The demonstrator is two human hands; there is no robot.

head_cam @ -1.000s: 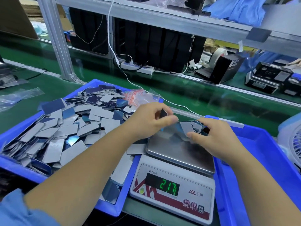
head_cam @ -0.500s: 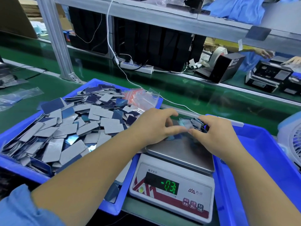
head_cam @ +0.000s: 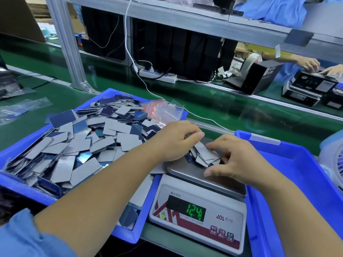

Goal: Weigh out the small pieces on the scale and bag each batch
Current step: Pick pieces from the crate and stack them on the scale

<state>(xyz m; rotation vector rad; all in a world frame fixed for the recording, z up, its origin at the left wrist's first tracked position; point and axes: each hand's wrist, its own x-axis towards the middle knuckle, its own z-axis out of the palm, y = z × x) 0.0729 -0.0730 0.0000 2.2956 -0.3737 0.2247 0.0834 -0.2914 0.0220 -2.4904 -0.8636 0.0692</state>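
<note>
Left hand (head_cam: 174, 140): fingers curled, thumb and forefinger pinching small grey rectangular piece above steel pan of white digital scale (head_cam: 199, 206). Right hand (head_cam: 235, 160): fingers loosely spread, tips touching small stack of grey and dark blue flat pieces (head_cam: 203, 154) lying on pan. Display reads 12.4. Bulk pieces heaped in blue plastic tray (head_cam: 27, 190), left of scale; second blue plastic tray (head_cam: 289, 160) right.

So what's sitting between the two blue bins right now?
The scale, seen in the head view, with a small stack of pieces on its pan between both hands; its display shows 12.4.
</note>
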